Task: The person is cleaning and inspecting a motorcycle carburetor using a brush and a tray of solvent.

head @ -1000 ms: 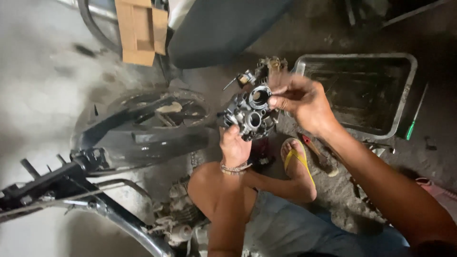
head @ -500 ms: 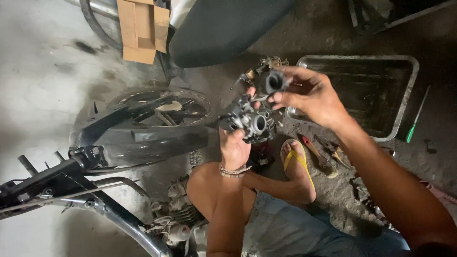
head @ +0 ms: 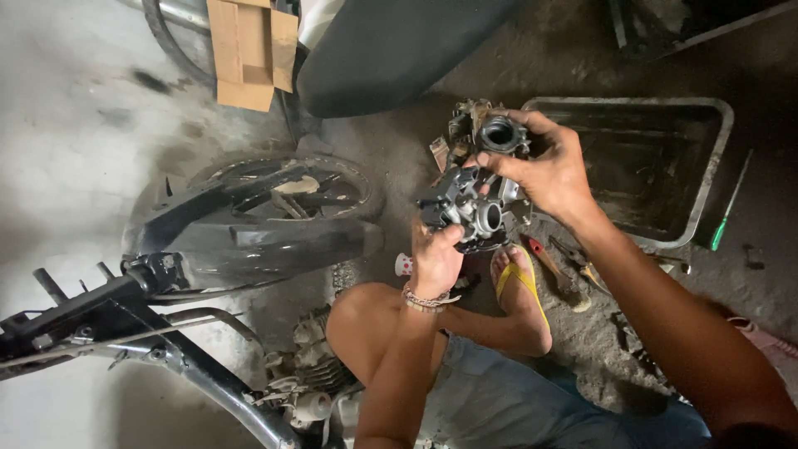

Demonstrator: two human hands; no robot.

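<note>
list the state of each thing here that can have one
lower metal part: held up off the floor by the left hand
upper metal part: lifted apart, in the right hand
metal tray: on the floor, inside dark, contents unclear
green screwdriver: lying beside the tray
yellow sandal: on a foot
mudguard: lying on the floor
cardboard: folded, on the floor

**One head-worn view, looking steeply down**

The single camera sits on the person's head and faces almost straight down, close over both raised hands and the bent knee. The floor (head: 75,125) fills the frame's edges. No second view overlaps it.
</note>
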